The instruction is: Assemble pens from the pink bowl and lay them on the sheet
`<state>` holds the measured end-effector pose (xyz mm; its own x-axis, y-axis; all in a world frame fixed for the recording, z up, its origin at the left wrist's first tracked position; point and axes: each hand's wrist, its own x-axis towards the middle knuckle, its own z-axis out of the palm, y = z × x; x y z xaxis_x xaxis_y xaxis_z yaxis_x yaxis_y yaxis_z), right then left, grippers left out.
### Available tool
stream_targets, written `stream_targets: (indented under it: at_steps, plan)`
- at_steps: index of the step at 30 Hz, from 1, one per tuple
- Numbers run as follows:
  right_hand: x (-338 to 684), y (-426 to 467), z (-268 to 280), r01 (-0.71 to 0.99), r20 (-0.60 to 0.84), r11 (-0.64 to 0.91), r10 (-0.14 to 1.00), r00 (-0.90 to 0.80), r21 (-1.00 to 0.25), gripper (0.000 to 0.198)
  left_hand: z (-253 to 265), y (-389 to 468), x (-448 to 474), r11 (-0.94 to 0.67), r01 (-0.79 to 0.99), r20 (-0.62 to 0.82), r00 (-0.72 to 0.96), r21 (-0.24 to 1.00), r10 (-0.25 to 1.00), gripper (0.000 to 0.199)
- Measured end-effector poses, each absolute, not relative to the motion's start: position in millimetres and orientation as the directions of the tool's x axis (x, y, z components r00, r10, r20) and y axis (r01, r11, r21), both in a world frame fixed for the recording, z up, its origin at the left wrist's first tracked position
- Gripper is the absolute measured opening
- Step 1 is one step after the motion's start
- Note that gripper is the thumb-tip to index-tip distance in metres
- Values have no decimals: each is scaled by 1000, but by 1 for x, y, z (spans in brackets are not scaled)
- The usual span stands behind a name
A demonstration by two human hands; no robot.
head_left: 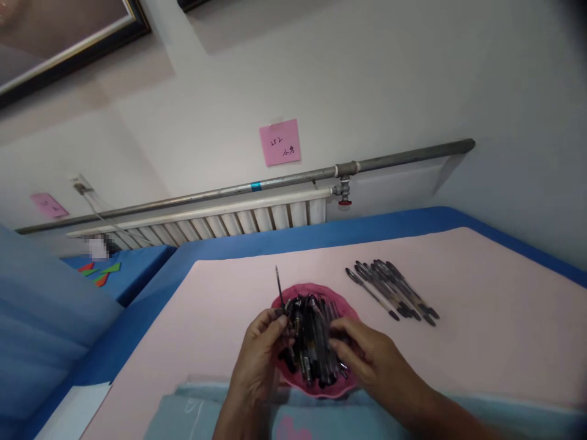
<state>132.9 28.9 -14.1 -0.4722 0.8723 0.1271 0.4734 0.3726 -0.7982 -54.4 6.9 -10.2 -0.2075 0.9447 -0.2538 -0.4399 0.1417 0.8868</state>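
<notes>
A pink scalloped bowl (316, 392) heaped with black and clear pens (316, 342) lies in front of me. My left hand (263, 342), at the bowl's left side, pinches a thin pen (279, 284) whose bare tip points up. Over the bowl's right rim, my right hand (364, 351) has its fingers curled against the heap. What lies between those fingers is dark and too blurred to name. To the right of the bowl, a row of capped pens (389, 290) lies slanted side by side on the pink sheet.
The pink sheet (486, 318) covers a blue table (358, 225). Light blue cloth (197, 412) lies along the near edge. Behind stand a radiator (261, 219) and a pipe with a red valve (345, 203). A blue curtain (41, 330) hangs at left.
</notes>
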Motion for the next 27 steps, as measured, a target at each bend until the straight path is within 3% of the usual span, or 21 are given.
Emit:
stream_targets:
  at_steps: [8, 27]
  plan:
    - [124, 18, -24, 459, 82, 433, 791, -606, -776, 14, -3, 5, -51, 80, -616, -246, -189, 784, 951, 21]
    - [122, 19, -22, 496, 43, 397, 811, -583, -772, 13, -6, 3, -50, 34, -481, -166, -234, 876, 958, 19]
